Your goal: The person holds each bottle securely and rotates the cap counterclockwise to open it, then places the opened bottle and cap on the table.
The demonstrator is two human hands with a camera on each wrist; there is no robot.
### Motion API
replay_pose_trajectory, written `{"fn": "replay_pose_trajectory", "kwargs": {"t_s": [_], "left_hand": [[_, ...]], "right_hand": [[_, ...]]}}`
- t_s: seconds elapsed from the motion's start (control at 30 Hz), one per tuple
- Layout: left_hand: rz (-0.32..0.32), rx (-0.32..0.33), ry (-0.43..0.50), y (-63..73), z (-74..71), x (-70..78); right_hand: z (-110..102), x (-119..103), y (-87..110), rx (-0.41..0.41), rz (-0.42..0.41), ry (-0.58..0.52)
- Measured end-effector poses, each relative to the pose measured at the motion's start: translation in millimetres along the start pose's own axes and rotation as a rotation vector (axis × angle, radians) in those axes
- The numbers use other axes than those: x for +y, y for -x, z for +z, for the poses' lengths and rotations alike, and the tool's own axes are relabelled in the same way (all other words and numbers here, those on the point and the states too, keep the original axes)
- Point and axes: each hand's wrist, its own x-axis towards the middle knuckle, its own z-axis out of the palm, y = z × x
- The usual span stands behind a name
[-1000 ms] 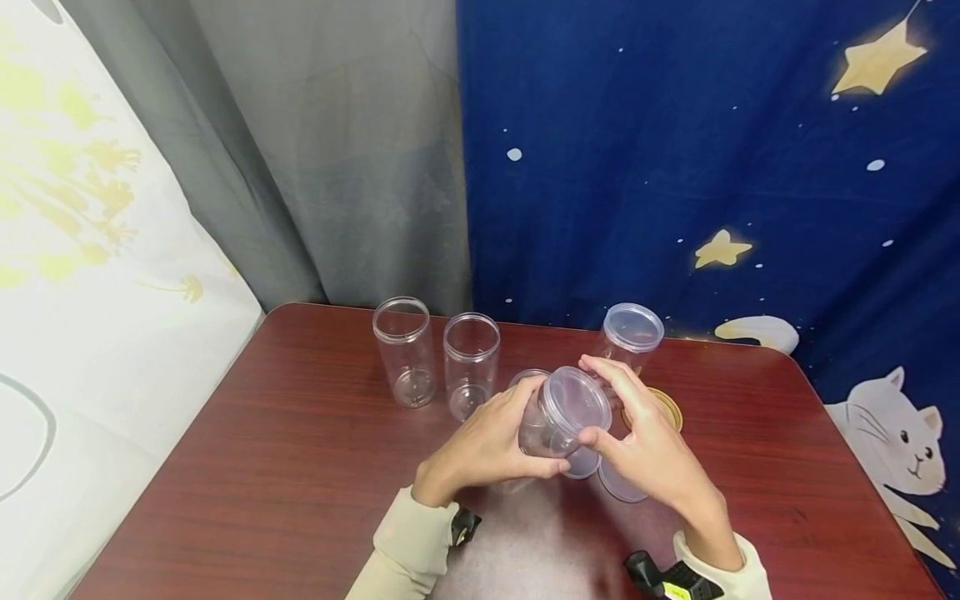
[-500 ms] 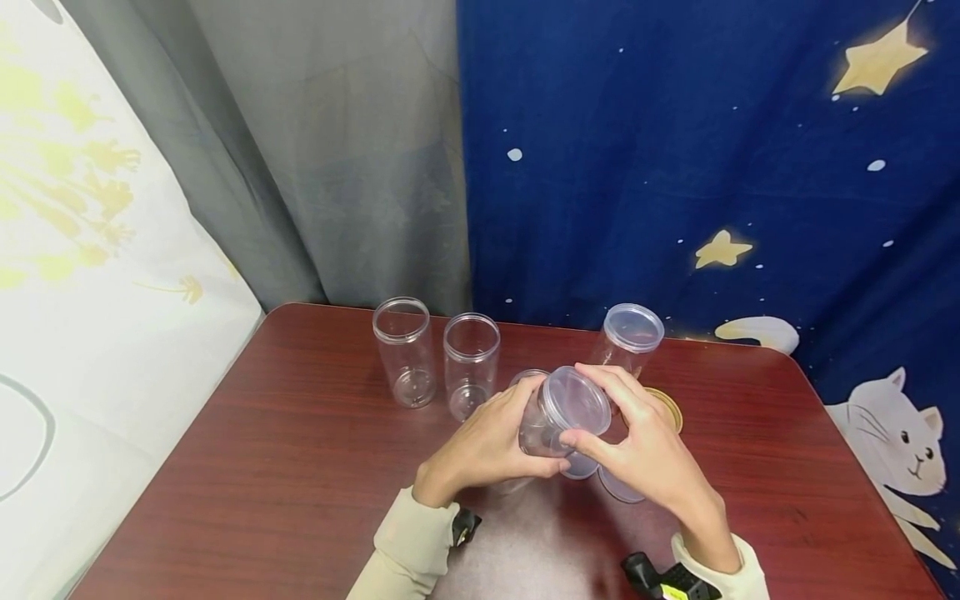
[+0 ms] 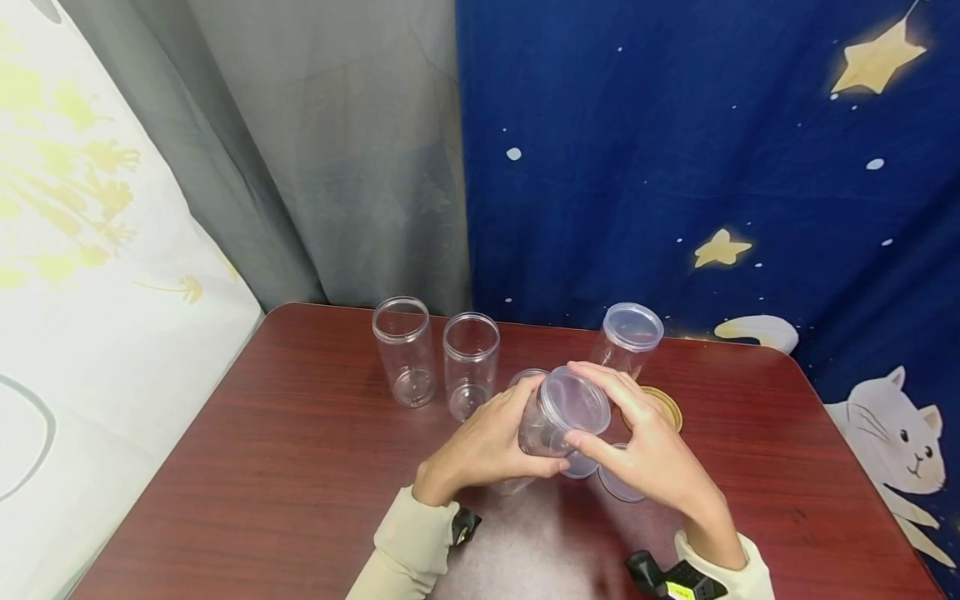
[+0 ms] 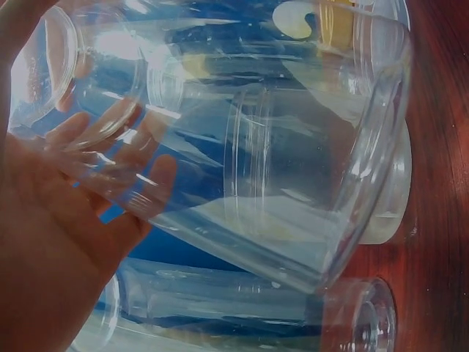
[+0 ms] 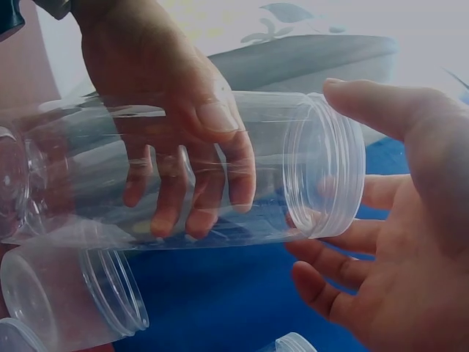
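My left hand (image 3: 483, 442) grips a clear plastic jar (image 3: 534, 432) round its body and holds it tilted above the table. A translucent screw lid (image 3: 576, 402) sits on the jar's mouth, turned toward my right hand (image 3: 654, 450). In the right wrist view, the right thumb lies at the top of the lid's rim (image 5: 344, 169) and the curled fingers reach round its lower side. The left fingers show through the jar wall (image 5: 264, 154) there. In the left wrist view, the jar's base (image 4: 366, 176) points toward the table.
Two uncovered clear jars, one (image 3: 402, 354) left of the other (image 3: 471, 358), stand at the back. A lidded jar (image 3: 632, 329) is at the back right. A gold-rimmed lid (image 3: 669, 408) and clear lids (image 3: 619, 486) lie by my right hand. Another jar (image 3: 528, 375) is partly hidden.
My right thumb and fingers have shifted left along the lid's rim, mostly between the first two frames. The left hand and the jar have stayed nearly still.
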Motion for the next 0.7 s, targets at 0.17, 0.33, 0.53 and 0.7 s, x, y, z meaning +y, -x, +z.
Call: {"fn": "replay_pose_trajectory", "kwargs": {"t_s": [0.17,0.33,0.53,0.7], "left_hand": [[0.000,-0.004,0.012,-0.1,0.8,-0.6],[0.000,0.008,0.001,0.1,0.5,-1.0],[0.005,0.018,-0.030,-0.9,1.4,-0.7],[0.003,0.020,-0.052,-1.1,1.7,-0.7]], "right_hand": [[0.0,2.6,0.6,-0.031,-0.029,-0.065],[0.5,3.1,0.9,-0.018,-0.010,-0.075],[-0.2,1.3,0.5,0.111,0.030,0.136],[4.8,-2.4,0.0,0.130,0.077,0.218]]}}
